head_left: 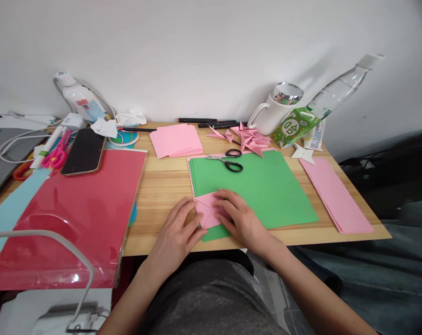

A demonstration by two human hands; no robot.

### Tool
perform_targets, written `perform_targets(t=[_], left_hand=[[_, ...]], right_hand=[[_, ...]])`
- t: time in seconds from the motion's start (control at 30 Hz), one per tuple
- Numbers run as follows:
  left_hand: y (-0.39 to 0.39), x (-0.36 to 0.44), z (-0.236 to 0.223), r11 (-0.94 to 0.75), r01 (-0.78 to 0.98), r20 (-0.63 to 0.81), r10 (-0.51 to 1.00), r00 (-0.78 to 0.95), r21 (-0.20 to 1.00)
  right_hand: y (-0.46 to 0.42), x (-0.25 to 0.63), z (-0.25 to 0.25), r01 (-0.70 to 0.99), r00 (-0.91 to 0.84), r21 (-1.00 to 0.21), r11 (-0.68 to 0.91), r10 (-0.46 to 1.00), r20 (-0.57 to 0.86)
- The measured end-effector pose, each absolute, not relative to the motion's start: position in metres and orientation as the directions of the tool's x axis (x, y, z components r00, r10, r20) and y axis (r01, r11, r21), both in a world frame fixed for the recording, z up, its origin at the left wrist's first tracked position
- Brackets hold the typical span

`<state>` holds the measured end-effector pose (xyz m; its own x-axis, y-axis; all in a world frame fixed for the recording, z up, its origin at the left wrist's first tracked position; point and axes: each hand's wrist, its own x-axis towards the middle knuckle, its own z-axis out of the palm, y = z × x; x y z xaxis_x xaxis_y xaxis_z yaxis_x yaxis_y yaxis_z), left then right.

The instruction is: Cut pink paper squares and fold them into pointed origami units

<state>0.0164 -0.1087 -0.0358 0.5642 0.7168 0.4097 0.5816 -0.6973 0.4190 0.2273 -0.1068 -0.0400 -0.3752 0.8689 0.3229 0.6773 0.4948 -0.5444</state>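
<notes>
Holding a creased pink paper at opposite sides, with curved fingers of the left hand and right hand, on green sheets near the front edge of the desk; ideally aligning corners, then pressing creases firmly.

wall: plain white, greyer toward the right | counter: pale wood, striped grain, back edge along the wall | floor: grey tiles, glimpsed below the counter | light: even, soft shadows on the wall
</notes>
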Motion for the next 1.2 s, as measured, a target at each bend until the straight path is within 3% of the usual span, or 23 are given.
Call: perform_targets(t=[0.27, 0.57, 0.87, 1.07, 1.2], left_hand=[[-0.112, 0.016, -0.039, -0.736, 0.581, 0.433, 0.675, 0.597, 0.347], [-0.110, 0.018, -0.040, -0.714, 0.603, 0.427, 0.698, 0.575, 0.357], [-0.109, 0.017, -0.037, -0.722, 0.606, 0.401, 0.690, 0.602, 0.333], [-0.111, 0.018, -0.036, -0.721, 0.621, 0.393, 0.691, 0.607, 0.309], [-0.112, 0.019, -0.036, -0.734, 0.615, 0.407, 0.675, 0.615, 0.289]], right_hand=[[-0.103, 0.221, -0.044, 0.706, -0.541, -0.339, 0.622, 0.782, 0.311], [-0.112, 0.223, -0.039, 0.807, -0.408, -0.290, 0.514, 0.841, 0.355], [-0.123, 0.241, -0.027, 0.790, -0.368, -0.396, 0.469, 0.878, 0.305], [-0.129, 0.245, -0.028, 0.822, -0.246, -0.423, 0.381, 0.908, 0.339], [-0.133, 0.238, -0.026, 0.790, -0.291, -0.444, 0.422, 0.896, 0.334]])
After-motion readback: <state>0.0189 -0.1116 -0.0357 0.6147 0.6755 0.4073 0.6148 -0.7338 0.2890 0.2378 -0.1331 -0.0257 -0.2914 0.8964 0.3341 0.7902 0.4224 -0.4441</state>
